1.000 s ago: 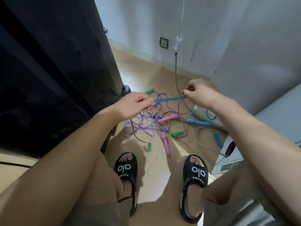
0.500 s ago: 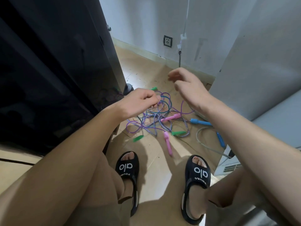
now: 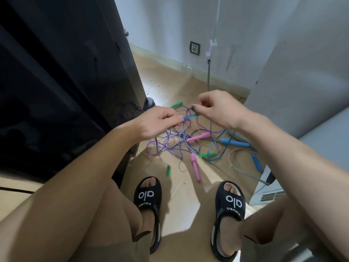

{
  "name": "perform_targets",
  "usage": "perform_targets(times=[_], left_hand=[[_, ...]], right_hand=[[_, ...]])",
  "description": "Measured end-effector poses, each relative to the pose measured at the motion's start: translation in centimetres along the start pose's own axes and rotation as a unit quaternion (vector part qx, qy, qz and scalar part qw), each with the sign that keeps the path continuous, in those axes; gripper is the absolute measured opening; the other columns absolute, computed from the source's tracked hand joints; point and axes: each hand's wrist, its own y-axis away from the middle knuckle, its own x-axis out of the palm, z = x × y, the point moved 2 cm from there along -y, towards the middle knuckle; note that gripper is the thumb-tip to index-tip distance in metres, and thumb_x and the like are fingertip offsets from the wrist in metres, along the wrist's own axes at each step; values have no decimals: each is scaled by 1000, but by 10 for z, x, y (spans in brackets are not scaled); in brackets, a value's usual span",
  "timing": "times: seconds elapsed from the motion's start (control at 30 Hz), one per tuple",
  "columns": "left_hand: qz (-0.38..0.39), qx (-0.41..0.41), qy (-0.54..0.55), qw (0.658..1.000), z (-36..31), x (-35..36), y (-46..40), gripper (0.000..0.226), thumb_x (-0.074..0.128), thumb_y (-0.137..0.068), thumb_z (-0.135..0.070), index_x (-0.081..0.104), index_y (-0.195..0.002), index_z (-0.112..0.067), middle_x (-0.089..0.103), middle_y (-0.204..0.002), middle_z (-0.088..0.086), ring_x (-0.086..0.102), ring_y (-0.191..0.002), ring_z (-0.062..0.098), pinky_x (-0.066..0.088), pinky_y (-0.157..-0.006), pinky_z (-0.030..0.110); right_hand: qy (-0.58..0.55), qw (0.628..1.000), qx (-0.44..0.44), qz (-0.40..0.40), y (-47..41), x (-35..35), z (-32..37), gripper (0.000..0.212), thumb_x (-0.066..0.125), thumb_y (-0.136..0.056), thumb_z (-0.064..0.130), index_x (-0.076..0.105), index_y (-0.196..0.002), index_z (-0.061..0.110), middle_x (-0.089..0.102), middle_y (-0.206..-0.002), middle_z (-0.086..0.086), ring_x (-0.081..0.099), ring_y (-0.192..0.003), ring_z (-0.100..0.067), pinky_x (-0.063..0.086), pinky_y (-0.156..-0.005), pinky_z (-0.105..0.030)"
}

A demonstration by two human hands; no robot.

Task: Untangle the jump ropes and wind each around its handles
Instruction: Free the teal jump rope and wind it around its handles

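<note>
A tangle of purple and blue-and-white braided ropes (image 3: 181, 144) lies on the tan floor (image 3: 170, 87). Around the tangle: pink handles (image 3: 198, 138), green handles (image 3: 207, 155), blue handles (image 3: 235, 143). Nearer than it, black sandals (image 3: 229, 205) with white lettering.

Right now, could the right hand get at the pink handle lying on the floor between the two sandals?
Probably yes. The pink handle lies bare on the floor with nothing over it, below the right hand. That hand pinches a blue rope, so it would first have to let go.
</note>
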Motion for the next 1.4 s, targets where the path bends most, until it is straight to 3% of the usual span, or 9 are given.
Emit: perform_targets(times=[0.17,0.33,0.5,0.6,0.77,0.87,1.0,1.27,1.4], left_hand=[[-16,11,-33,999,3,-2,0,43,53,-103,-38,50,-72,-9,37,-65,-1,31,-58,12,28,-51,20],[-10,33,-24,999,-3,7,-6,38,58,-101,-32,54,-79,-2,40,-59,-14,34,-57,9,28,-55,28],[-8,33,6,999,-5,9,-7,32,61,-99,-23,51,-73,-8,38,-61,-6,32,-59,12,26,-56,30],[-2,29,3,1000,-4,5,-5,36,59,-101,-29,53,-71,-10,44,-58,-13,33,-60,13,28,-56,29],[-23,17,-13,1000,1,-3,-4,39,55,-102,-36,62,-84,-3,41,-67,1,35,-62,14,31,-55,25],[-13,22,-20,999,-2,3,-6,34,56,-101,-35,62,-83,-6,43,-64,-4,36,-59,12,31,-56,26],[-5,27,-39,999,-9,15,-9,29,58,-99,-21,60,-81,1,41,-58,-9,32,-51,6,26,-52,23],[-4,20,3,1000,2,6,-4,32,58,-101,-31,61,-76,-12,42,-61,-7,36,-60,14,29,-59,31],[-13,22,5,1000,3,2,-2,30,55,-101,-33,62,-78,-15,41,-67,0,36,-63,16,31,-61,33]], right_hand=[[78,992,102,11,0,-8,-32,22,54,-96,37,63,-86,19,71,-90,-3,64,-88,-28,53,-80,-36],[-226,968,78,78,7,21,13,36,42,-98,41,69,-93,17,75,-94,-5,67,-93,-27,49,-99,-47],[-134,989,14,52,11,27,21,33,48,-99,34,57,-73,16,66,-68,-7,61,-71,-29,48,-72,-38],[-84,996,-3,8,6,13,12,32,61,-93,27,50,-64,20,47,-57,6,40,-53,-10,33,-55,-23],[43,996,84,-5,-2,-18,-31,25,57,-96,34,63,-83,13,65,-82,-8,57,-78,-28,45,-71,-33],[-13,996,91,2,2,-4,-23,34,43,-102,38,63,-93,12,70,-93,-9,64,-89,-32,51,-83,-37],[-179,981,44,60,10,29,21,37,41,-102,36,63,-81,14,66,-75,1,57,-69,-21,46,-74,-36],[22,1000,0,0,0,4,-4,39,59,-96,31,47,-62,19,46,-57,4,40,-56,-12,31,-53,-14],[9,997,73,-4,-1,-7,-25,37,49,-101,37,62,-78,11,66,-73,-6,55,-70,-25,46,-69,-34]])
